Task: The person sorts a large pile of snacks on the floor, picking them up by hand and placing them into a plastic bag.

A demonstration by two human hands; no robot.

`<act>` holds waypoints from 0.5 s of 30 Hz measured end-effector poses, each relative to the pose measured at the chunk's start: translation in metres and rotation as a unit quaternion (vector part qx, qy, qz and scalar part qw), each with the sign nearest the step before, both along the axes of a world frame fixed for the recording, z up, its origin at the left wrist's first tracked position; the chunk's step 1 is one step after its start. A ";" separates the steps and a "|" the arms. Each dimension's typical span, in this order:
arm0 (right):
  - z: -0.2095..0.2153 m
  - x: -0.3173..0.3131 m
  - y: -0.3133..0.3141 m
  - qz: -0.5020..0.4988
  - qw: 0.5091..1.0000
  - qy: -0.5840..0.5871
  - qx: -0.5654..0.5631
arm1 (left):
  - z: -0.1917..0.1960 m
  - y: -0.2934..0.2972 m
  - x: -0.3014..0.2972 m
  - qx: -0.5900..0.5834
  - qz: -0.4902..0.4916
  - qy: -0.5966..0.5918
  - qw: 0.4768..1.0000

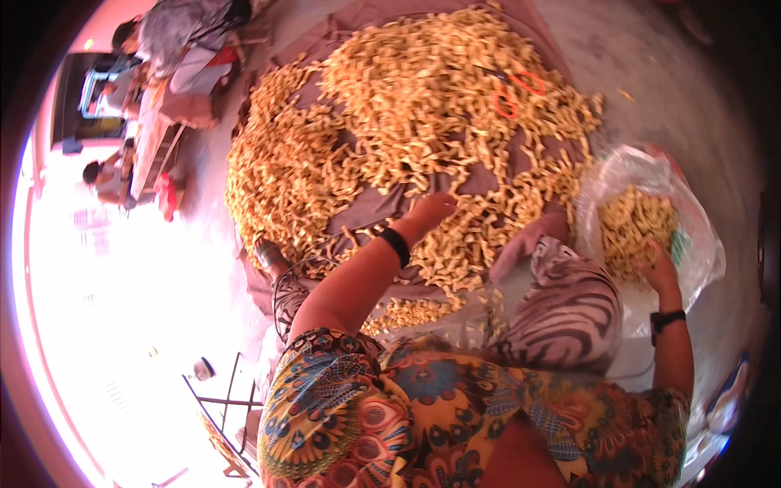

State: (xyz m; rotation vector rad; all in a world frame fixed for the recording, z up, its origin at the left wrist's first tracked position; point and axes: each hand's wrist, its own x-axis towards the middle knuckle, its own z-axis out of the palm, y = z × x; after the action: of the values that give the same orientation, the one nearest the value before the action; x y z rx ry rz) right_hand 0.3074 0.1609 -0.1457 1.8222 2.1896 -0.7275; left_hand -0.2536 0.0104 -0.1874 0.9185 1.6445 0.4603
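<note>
My left hand [433, 210] reaches over the near middle of a spread heap of yellow-brown, finger-shaped pieces [431, 73]. Its fingers look curled together, and what they hold, if anything, is hidden. Off to the right, my right hand [663, 272] is over the near side of a clear plastic bag [706, 244]. Thumb and fingers there are apart, next to similar pieces [634, 224] inside the bag. The big heap lies on a dark reddish-brown cloth [533, 154].
Orange-handled scissors [506, 103] rest on the far right part of the heap. Smaller bits [411, 313] lie close to me between my legs. Several people sit around a low table [152, 134] at the far left. A metal frame [224, 400] stands at the near left.
</note>
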 end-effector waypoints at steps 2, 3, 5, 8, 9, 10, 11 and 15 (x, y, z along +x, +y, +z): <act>0.016 -0.023 0.013 -0.007 0.998 -0.055 -0.008 | -0.016 -0.033 -0.084 -0.017 0.092 0.185 0.978; 0.008 -0.010 0.025 0.004 0.998 -0.056 0.020 | -0.031 -0.048 -0.137 0.015 0.006 0.281 0.960; 0.006 -0.038 0.048 0.025 0.996 -0.071 0.051 | -0.051 -0.094 -0.240 0.034 0.299 0.210 0.930; -0.001 -0.072 0.072 0.049 0.990 0.076 0.113 | -0.021 -0.098 -0.328 -0.075 0.284 0.389 0.873; -0.018 -0.079 0.083 0.070 0.984 0.112 0.123 | -0.033 -0.099 -0.356 -0.080 0.250 0.446 0.856; -0.026 -0.085 0.089 0.091 0.978 0.136 0.130 | -0.026 -0.080 -0.354 -0.064 0.246 0.442 0.860; -0.029 -0.099 0.088 0.078 0.980 0.131 0.127 | -0.002 -0.059 -0.349 -0.050 0.243 0.443 0.862; -0.019 -0.241 0.069 0.037 0.992 0.091 0.077 | -0.024 -0.007 -0.391 -0.055 0.160 0.475 0.864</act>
State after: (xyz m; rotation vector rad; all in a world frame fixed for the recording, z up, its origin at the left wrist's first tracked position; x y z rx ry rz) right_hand 0.0668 0.2301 -0.1652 1.7965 2.4786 -0.7545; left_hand -0.6446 0.0038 -0.2117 0.8253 2.7223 0.1026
